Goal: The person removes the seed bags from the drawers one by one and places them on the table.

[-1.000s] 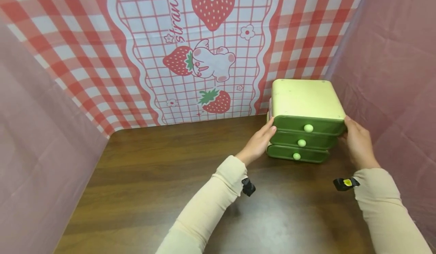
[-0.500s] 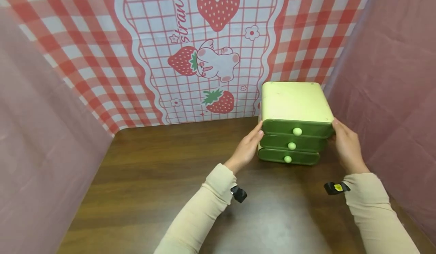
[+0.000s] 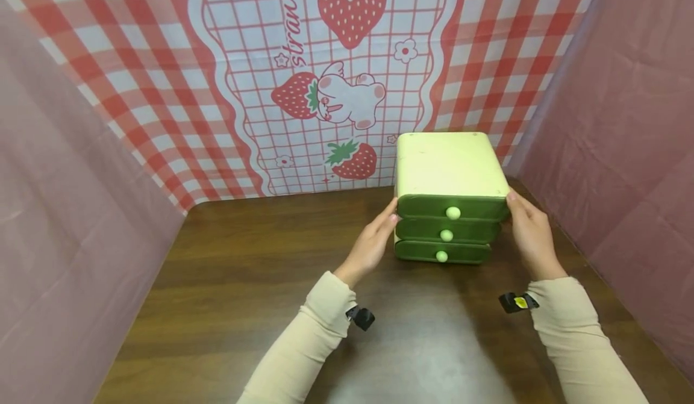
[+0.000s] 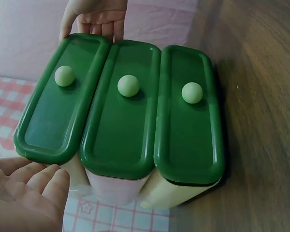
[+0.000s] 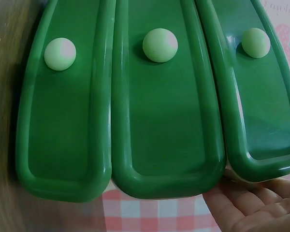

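Observation:
A small drawer unit with a pale yellow-green body stands on the table before the back cloth. Its three dark green drawers, stacked and pushed in, each carry a round light green knob. My left hand holds its left side near the top drawer, fingertips at the front edge. On the opposite side my right hand grips the upper front corner. Up close in the left wrist view, the drawer fronts lie between both hands. The right wrist view shows right fingers tucked against the top drawer's end.
Brown wood-grain table extends left and in front of the unit. Behind it hangs a red-and-white checked cloth with strawberry prints. Pink cloth walls close off both sides, the right one nearer the unit.
The drawer unit has moved left along the table, away from the right pink wall, with both hands travelling along on its sides. The view has shifted slightly.

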The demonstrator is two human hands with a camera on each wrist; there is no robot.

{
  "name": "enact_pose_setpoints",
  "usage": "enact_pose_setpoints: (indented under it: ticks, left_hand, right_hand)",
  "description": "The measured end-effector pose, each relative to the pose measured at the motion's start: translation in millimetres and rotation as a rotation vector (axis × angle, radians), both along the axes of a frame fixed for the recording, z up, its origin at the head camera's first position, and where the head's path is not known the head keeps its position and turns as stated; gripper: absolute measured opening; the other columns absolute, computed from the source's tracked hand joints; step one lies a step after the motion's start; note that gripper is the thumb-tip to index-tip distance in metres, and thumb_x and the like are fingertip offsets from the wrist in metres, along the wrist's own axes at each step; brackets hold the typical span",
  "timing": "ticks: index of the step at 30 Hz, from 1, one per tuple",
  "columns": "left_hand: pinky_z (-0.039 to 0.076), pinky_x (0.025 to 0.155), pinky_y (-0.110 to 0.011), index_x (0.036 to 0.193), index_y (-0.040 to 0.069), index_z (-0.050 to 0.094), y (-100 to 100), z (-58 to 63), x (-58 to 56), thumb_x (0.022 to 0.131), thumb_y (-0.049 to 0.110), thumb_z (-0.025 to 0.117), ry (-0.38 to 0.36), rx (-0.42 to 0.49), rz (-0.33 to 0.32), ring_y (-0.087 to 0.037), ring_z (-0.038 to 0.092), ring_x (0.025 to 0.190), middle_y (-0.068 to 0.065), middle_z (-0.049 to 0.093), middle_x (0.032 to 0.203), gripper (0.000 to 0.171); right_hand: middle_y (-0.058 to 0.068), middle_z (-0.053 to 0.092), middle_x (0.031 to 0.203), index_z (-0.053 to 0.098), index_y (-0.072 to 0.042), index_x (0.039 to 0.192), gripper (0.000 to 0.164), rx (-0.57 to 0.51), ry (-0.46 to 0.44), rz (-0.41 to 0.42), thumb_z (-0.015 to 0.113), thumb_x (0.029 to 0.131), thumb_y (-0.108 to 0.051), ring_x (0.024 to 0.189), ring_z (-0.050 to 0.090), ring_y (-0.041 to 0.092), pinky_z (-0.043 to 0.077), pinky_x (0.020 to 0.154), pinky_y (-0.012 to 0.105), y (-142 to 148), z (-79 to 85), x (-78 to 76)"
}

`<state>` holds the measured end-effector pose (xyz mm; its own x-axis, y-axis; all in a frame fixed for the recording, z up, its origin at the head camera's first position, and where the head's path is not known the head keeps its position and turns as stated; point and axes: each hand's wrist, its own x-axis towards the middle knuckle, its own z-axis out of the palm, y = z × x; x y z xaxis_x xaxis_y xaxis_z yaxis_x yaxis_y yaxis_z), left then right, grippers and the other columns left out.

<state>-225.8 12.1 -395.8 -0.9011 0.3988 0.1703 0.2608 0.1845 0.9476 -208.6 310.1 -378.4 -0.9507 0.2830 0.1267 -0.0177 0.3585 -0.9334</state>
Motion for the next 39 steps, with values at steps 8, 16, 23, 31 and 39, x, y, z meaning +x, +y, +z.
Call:
enact_pose_setpoints:
  ticks: [8, 16, 23, 31, 39]
  left_hand:
    - [0.022, 0.123, -0.041, 0.156, 0.026, 0.026, -24, -2.2, 8.9, 0.107, 0.040, 0.032, 0.003, 0.007, 0.033, -0.022, 0.040, 0.142, 0.007, 0.028, 0.160, 0.051]
    - [0.022, 0.123, -0.040, 0.154, 0.021, 0.033, -48, -4.8, 17.2, 0.108, 0.037, 0.032, 0.059, 0.016, 0.112, -0.019, 0.031, 0.146, 0.004, 0.033, 0.158, 0.049]
    - [0.024, 0.122, -0.043, 0.153, 0.020, 0.034, -64, -7.7, 25.8, 0.108, 0.034, 0.032, 0.071, 0.043, 0.143, -0.023, 0.034, 0.145, -0.001, 0.035, 0.158, 0.047]
    - [0.035, 0.116, -0.040, 0.154, 0.014, 0.033, -82, -9.4, 32.6, 0.109, 0.033, 0.030, 0.077, 0.129, 0.145, -0.029, 0.042, 0.140, -0.011, 0.039, 0.155, 0.049]
    - [0.036, 0.115, -0.045, 0.152, 0.005, 0.034, -98, -9.1, 41.7, 0.109, 0.028, 0.027, 0.081, 0.179, 0.176, -0.032, 0.042, 0.139, -0.019, 0.040, 0.152, 0.049]
  right_hand:
    - [0.006, 0.035, 0.156, 0.036, -0.015, 0.151, 0.061, 0.051, 0.035, 0.032, 0.033, 0.103, -0.052, 0.145, 0.032, 0.017, 0.030, 0.120, 0.033, -23, -2.3, -0.8]
    - [0.006, 0.038, 0.155, 0.038, -0.019, 0.151, 0.060, 0.058, 0.047, 0.101, 0.035, 0.102, -0.054, 0.143, 0.037, 0.018, 0.045, 0.099, 0.012, -46, -3.8, -3.2]
    - [0.007, 0.039, 0.155, 0.038, -0.019, 0.151, 0.058, 0.041, 0.068, 0.148, 0.037, 0.102, -0.051, 0.141, 0.039, 0.019, 0.048, 0.092, 0.010, -63, -6.4, -4.4]
    - [0.004, 0.039, 0.155, 0.038, -0.023, 0.151, 0.056, 0.050, 0.084, 0.203, 0.037, 0.103, -0.051, 0.141, 0.039, 0.023, 0.050, 0.101, 0.027, -81, -7.4, -2.9]
    - [0.004, 0.044, 0.151, 0.041, -0.018, 0.150, 0.057, 0.049, 0.103, 0.208, 0.042, 0.102, -0.049, 0.138, 0.042, 0.020, 0.044, 0.092, 0.007, -98, -10.5, -5.8]
